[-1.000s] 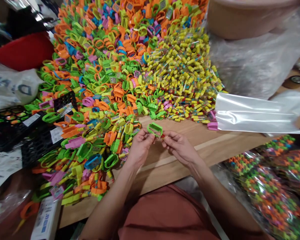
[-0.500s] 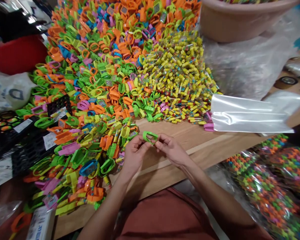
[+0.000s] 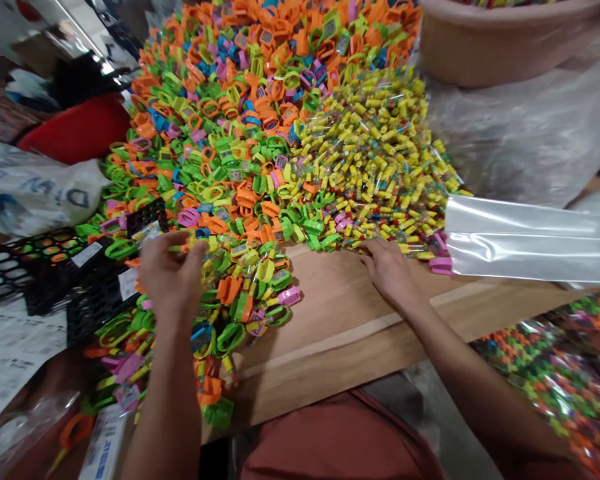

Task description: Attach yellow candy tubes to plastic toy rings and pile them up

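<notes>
My left hand (image 3: 171, 275) hovers over the left part of a big heap of plastic rings (image 3: 240, 147) in orange, green, yellow, pink and blue. Its fingers are curled round a small green ring (image 3: 179, 249), mostly hidden by them. My right hand (image 3: 389, 268) lies on the wooden tabletop (image 3: 340, 320), fingers stretched out. Its fingertips touch the near edge of a pile of small yellow-capped tubes (image 3: 375, 147). Nothing shows in that hand.
A stack of clear plastic bags (image 3: 530, 240) lies right of my right hand. A brownish tub (image 3: 490, 47) stands on crumpled plastic at the back right. Black mesh trays (image 3: 35, 273), a white sack (image 3: 40, 193) and a red object (image 3: 80, 130) are at the left. Filled bags (image 3: 560, 373) sit lower right.
My hands were together at the table's middle, working a green ring. They have parted: the left swung left over the ring heap, the right reached forward to the tube pile.
</notes>
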Demonstrator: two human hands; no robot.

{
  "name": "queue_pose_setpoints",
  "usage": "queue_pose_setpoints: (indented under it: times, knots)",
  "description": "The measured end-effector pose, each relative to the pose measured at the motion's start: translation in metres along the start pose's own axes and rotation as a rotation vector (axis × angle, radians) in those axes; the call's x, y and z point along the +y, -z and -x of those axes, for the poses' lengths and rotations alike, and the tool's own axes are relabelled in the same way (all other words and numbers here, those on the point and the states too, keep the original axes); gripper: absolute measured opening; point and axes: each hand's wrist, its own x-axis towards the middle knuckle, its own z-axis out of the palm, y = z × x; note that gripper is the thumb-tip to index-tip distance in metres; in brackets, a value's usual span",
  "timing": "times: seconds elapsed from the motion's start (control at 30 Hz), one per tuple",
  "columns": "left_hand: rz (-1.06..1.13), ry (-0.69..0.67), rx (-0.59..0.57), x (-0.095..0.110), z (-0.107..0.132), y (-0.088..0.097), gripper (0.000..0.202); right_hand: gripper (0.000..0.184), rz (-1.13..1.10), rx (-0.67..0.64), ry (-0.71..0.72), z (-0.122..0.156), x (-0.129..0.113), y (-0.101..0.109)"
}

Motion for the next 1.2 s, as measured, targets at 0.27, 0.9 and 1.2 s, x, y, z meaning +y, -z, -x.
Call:
queue_pose_setpoints:
  times: [0.27, 0.9, 1.2]
  knots:
    - [-0.082, 0.066, -0.477, 0.032, -0.029, -0.127, 0.051, 0.037, 0.095, -0.055, 0.101, 0.007, -0.002, -0.013]
    - [0.992, 0.528, -0.716, 0.023, 0.045, -0.096, 0.049, 0.012, -0.495, -0.101, 0.033, 0.017, -0.044, -0.007]
    - [1.109, 0.677, -0.800, 0.041, 0.099, -0.087, 0.042, 0.050, -1.279, -0.141, -0.290, 0.014, -0.078, -0.005]
